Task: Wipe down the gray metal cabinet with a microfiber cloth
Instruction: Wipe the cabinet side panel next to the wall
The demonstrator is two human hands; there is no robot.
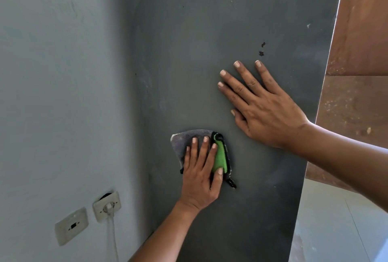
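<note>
The gray metal cabinet point(210, 51) filled the centre of the frame, its side panel facing the camera. The right hand point(266, 106), entering from the right edge, lay flat on the panel with fingers straight and spread, holding nothing. The left hand point(201, 169), rising from the lower centre, pressed the microfiber cloth point(219, 156) against the panel under extended fingers, below the right hand.

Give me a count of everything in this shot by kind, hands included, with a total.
Hands: 2 (left hand, right hand)
Cloths: 1 (cloth)
Cabinets: 1 (cabinet)
Wall outlets: 2 (plugged outlet, free outlet)
Cords: 1 (cord)
Total: 7
</note>
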